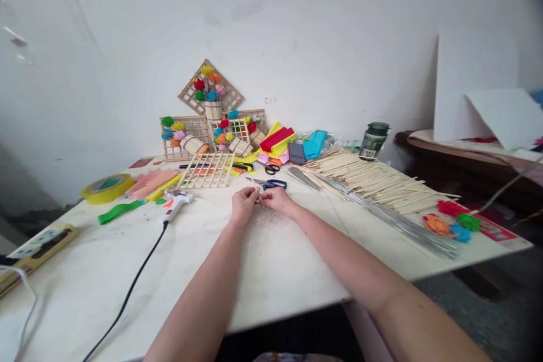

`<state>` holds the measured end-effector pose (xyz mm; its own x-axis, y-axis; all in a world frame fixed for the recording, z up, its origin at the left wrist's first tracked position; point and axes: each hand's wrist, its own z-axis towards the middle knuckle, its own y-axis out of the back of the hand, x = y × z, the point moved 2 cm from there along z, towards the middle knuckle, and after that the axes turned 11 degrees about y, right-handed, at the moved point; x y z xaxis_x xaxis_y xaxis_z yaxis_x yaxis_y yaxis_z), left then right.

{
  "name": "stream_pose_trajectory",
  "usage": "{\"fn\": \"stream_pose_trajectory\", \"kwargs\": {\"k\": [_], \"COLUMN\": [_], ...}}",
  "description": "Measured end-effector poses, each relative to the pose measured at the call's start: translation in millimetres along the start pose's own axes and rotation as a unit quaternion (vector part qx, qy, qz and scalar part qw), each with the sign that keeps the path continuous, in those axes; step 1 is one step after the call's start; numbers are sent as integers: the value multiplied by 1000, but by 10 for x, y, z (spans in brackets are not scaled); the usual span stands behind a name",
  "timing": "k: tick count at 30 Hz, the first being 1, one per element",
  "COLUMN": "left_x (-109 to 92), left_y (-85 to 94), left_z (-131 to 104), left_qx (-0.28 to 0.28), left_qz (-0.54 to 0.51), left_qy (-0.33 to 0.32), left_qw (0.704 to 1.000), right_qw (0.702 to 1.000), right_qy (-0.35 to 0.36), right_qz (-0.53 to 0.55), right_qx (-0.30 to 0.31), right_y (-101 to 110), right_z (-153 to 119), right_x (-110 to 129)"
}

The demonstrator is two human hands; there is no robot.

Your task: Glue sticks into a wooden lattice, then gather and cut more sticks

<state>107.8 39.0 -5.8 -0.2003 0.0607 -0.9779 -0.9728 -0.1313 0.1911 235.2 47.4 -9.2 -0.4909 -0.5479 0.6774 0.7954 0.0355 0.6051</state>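
Note:
My left hand [245, 205] and my right hand [277, 201] meet over the middle of the table, fingertips almost touching. Both are closed in a pinch around a thin pale wooden stick [253, 180], whose upper end sticks out above the fingers. Its lower part is hidden by the fingertips. Just beyond the hands lie blue-handled scissors [275, 184], with a darker pair of scissors [272, 169] behind. Small crumbs or shavings [267, 219] are scattered below my right hand. A wooden stick lattice [207, 171] rests farther back on the left.
On the left are a white glue gun [178, 206] with its black cord, yellow tape [107, 188] and a power strip [38, 254]. Many wooden sticks [373, 178], metallic wires [403, 229] and crepe-paper flowers [439, 225] lie right. Finished lattices [186, 124] and a bottle [375, 140] stand behind.

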Motion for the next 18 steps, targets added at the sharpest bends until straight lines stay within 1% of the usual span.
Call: {"fn": "stream_pose_trajectory", "kwargs": {"k": [3,5,7,9,11,13,15,18], "left_x": [4,-11,-35,-54,-56,-35,3,60], "left_y": [-23,-32,-33,-32,-37,-54,-77,-104], "left_z": [1,-4,-13,-20,-18,-3,20,51], "left_qx": [19,13,0,-18,-30,-28,-17,-9], "left_qz": [-23,-15,-4,1,13,26,32,44], "left_qy": [6,7,-4,-19,-31,-32,-25,-25], "left_qw": [1000,1000,1000,1000,999,999,999,999], "right_qw": [999,999,997,995,984,959,931,901], "right_qy": [23,33,39,35,-2,-69,-155,-254], "right_qz": [-24,-32,-52,-97,-172,-254,-311,-344], "right_qx": [4,22,31,8,-48,-101,-109,-66], "right_y": [-13,14,125,346,651,967,1221,1441], "right_z": [2,14,31,42,25,-29,-112,-236], "right_x": [8,2,-9,-31,-82,-166,-283,-463]}}
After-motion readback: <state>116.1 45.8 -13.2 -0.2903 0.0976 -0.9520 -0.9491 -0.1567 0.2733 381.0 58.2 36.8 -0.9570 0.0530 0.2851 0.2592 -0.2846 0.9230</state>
